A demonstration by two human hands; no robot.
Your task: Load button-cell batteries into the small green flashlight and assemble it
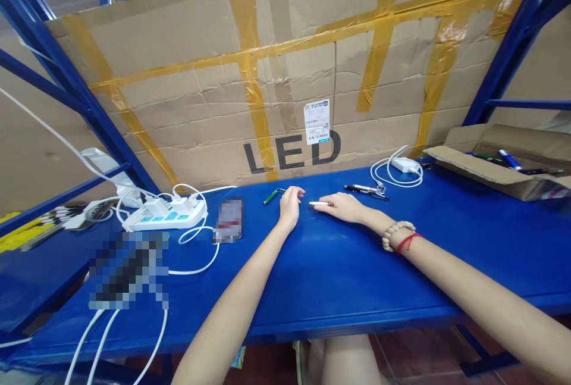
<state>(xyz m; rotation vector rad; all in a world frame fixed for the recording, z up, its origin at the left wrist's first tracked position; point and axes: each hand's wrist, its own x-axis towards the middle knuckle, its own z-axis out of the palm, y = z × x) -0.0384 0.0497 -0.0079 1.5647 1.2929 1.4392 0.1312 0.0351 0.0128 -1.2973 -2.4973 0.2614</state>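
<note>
My right hand (342,207) rests low over the blue tabletop, its fingers closed on a slim white pen (317,203) whose end points left. My left hand (291,205) stands on its edge just left of it, fingers loosely curled and apart, with nothing visible in them. Right behind the left hand lies a green pen (270,197) with a thin green loop or clip by its end. Beyond my right hand are several pens (363,190), silver and black, lying close together on the table.
A white power strip (167,218) with plugged chargers and cables sits at the left, beside a phone (229,220). A white adapter (405,165) with coiled cable lies at the back right. An open cardboard box (477,174) holds pens. Large cardboard marked LED (200,123) stands behind.
</note>
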